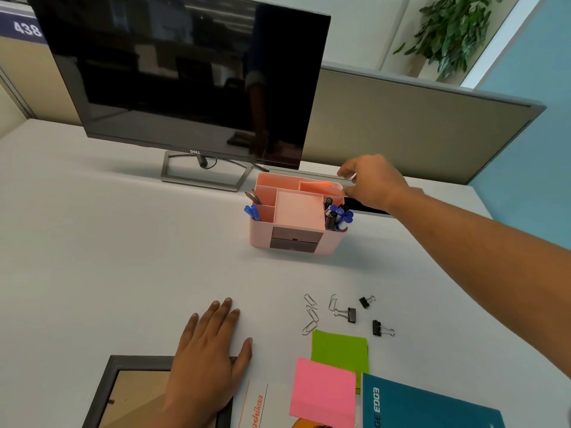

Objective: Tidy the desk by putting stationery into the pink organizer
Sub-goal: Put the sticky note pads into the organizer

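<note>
Centre of frame: the right hand (367, 183) seems to pinch an orange note (318, 184) by its edge, in the rear compartment of the organizer (262, 236). I judge the note light and floppy, so an edge grip suits it. The left hand (210, 344) lies flat at lower centre, fingers straight, holding nothing.

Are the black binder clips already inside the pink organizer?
No, all three binder clips lie on the desk, apart from the pink organizer.
</note>
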